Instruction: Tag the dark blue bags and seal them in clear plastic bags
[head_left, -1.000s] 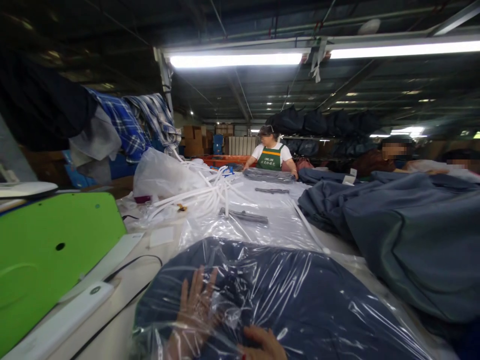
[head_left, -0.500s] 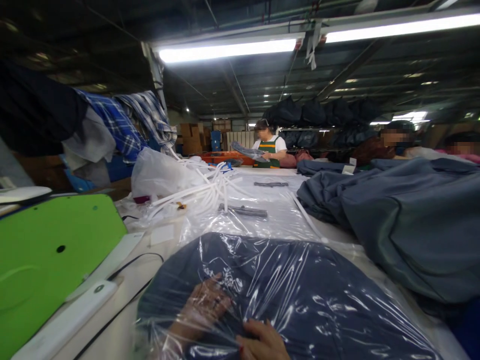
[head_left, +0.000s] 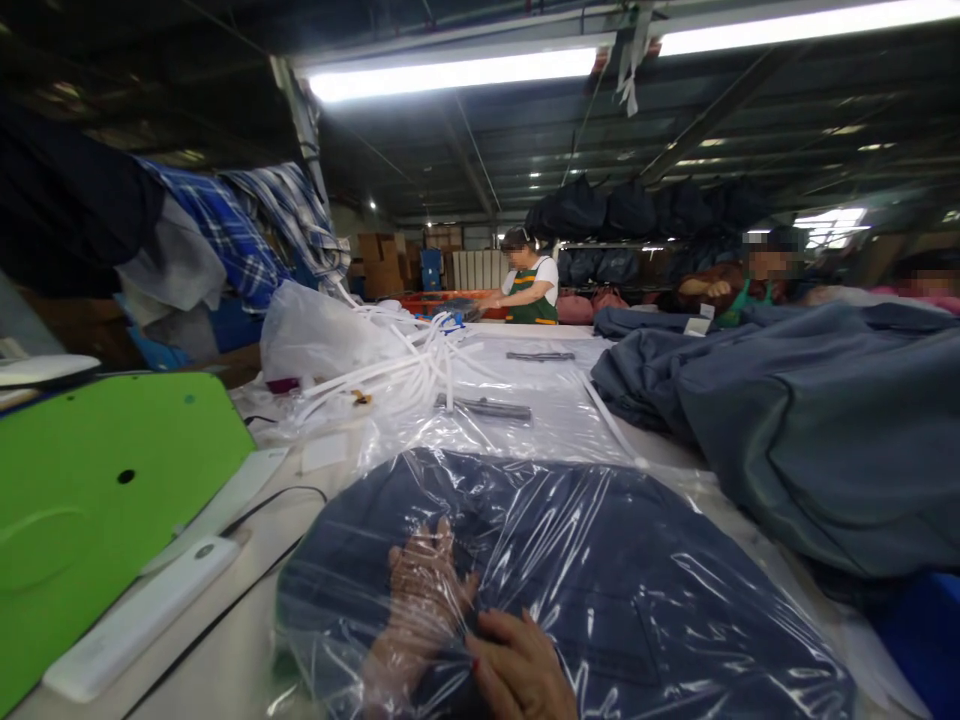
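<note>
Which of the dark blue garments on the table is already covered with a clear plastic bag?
The nearest one, the bagged garment under both hands; the left hand is inside its plastic. The garment pile on the right is bare.

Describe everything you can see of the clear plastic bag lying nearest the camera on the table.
The clear plastic bag is thin, glossy and creased, streaked with glare. It wraps a folded dark blue garment and lies flat on the pale table, beside a green machine cover. The left hand is inside it, seen through the film, fingers spread on the garment. The right hand rests on top of the film near the front edge.
</note>
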